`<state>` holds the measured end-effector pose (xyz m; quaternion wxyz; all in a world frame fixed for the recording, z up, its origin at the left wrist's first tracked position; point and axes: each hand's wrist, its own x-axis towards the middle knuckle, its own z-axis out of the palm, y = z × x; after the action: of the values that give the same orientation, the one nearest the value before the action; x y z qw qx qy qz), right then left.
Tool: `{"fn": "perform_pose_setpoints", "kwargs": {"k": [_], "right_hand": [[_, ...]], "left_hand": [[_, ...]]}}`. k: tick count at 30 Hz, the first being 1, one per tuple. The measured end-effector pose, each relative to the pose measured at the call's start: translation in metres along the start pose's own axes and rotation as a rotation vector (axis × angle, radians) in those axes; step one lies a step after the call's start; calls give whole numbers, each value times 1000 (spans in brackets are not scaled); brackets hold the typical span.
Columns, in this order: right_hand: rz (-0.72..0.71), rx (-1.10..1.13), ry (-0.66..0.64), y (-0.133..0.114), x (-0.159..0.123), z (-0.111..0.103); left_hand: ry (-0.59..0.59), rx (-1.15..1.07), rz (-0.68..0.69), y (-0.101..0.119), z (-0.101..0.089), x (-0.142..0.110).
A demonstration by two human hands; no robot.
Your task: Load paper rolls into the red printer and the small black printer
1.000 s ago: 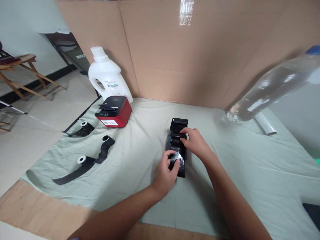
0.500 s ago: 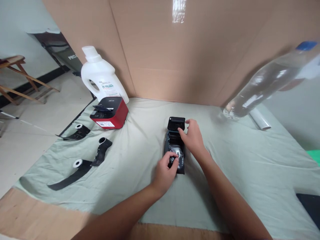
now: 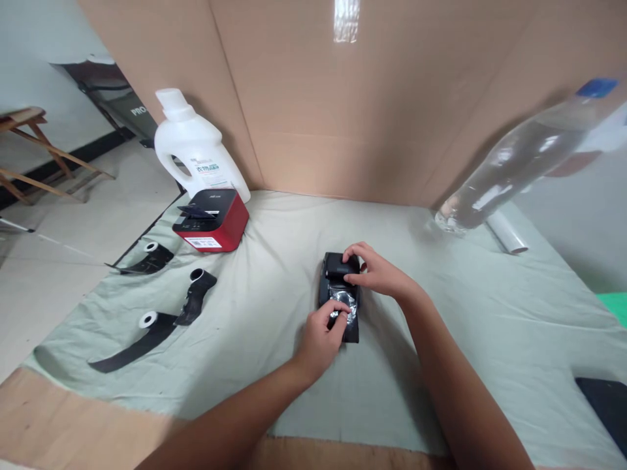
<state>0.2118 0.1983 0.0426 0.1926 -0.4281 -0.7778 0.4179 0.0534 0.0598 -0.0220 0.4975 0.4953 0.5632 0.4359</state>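
Observation:
A small black portable printer (image 3: 323, 291) lies on the cloth in front of me. Its hinged lid (image 3: 335, 264) is swung down low over the body, and my right hand (image 3: 376, 270) grips it from the right, fingers on the far side and thumb on the near edge. A glossy black strip (image 3: 351, 331) comes out of the printer toward me. My left hand (image 3: 318, 336) pinches this strip between thumb and fingers at the printer's near end. How far the strip reaches inside is hidden under the lid.
On the left lie several partly unrolled black rolls (image 3: 157, 322) with white cores. Behind them stand a red and black box-shaped device (image 3: 223, 219) and a white detergent bottle (image 3: 196, 143). A clear bottle (image 3: 519, 163) leans on the right, beside a white tube (image 3: 507, 233). Cardboard (image 3: 313, 98) walls the back.
The printer's lid has swung from upright down toward the body, with my right hand moving along on it. My left hand stays on the strip, almost unmoved.

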Motion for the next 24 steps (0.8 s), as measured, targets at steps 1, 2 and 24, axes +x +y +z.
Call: {"fn": "perform_pose_setpoints", "kwargs": {"k": [1, 2, 24], "right_hand": [[5, -23, -51, -1, -1, -1], [6, -33, -88, -2, -2, -1], [273, -33, 7, 6, 3, 9]], "left_hand": [[2, -2, 1, 0, 0, 0], [2, -4, 1, 0, 0, 1], [-6, -4, 2, 7, 1, 2]]}}
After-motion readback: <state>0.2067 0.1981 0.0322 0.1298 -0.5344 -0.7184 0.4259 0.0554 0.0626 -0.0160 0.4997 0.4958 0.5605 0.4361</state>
